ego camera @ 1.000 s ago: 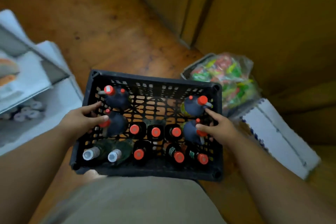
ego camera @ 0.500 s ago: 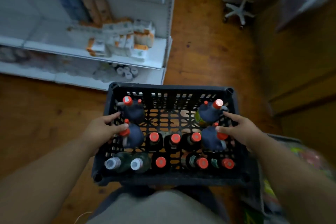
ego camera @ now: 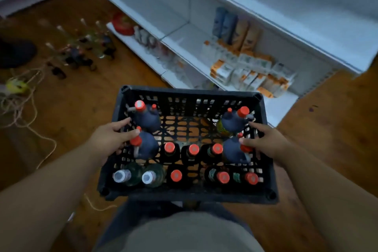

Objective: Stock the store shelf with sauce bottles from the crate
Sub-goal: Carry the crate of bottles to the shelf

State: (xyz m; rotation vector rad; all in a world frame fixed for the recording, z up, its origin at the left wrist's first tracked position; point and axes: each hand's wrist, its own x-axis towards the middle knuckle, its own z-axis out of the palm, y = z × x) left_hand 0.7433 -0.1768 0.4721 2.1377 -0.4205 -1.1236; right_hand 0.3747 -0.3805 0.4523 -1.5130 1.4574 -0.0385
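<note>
- The black slatted plastic crate (ego camera: pixel 190 195) is carried at waist height in front of the person, its long axis running left to right across the body.
- The left hand (ego camera: pixel 109 139) grips the crate's left wall, fingers curled over the rim and into the slats; the right hand (ego camera: pixel 263 142) grips the right wall the same way, thumb inside by a bottle.
- Inside stand the dark sauce bottles with red screw caps (ego camera: pixel 193 149), in two rows along the near side. Four squat dark-blue jugs with red caps (ego camera: pixel 149 120) sit in pairs at the left and right ends, and two clear bottles with pale caps (ego camera: pixel 148 177) stand at the near left corner.
- The white metal store shelf (ego camera: pixel 204 63) lies straight ahead and slightly right of the crate, just beyond its far rim. It runs diagonally from upper left to lower right.
- Its lower tier already holds orange-and-white cartons (ego camera: pixel 245 69) at the right; the bare white stretch lies more to the left and centre.
- Both hands are occupied, so I judge the crate must be set down before any bottle is lifted. The right hand looks nearer the shelf's near end.
- A blurred cluster of bottles (ego camera: pixel 81 51) and tangled pale cord (ego camera: pixel 22 96) lie on the wooden floor (ego camera: pixel 86 108) at left.
</note>
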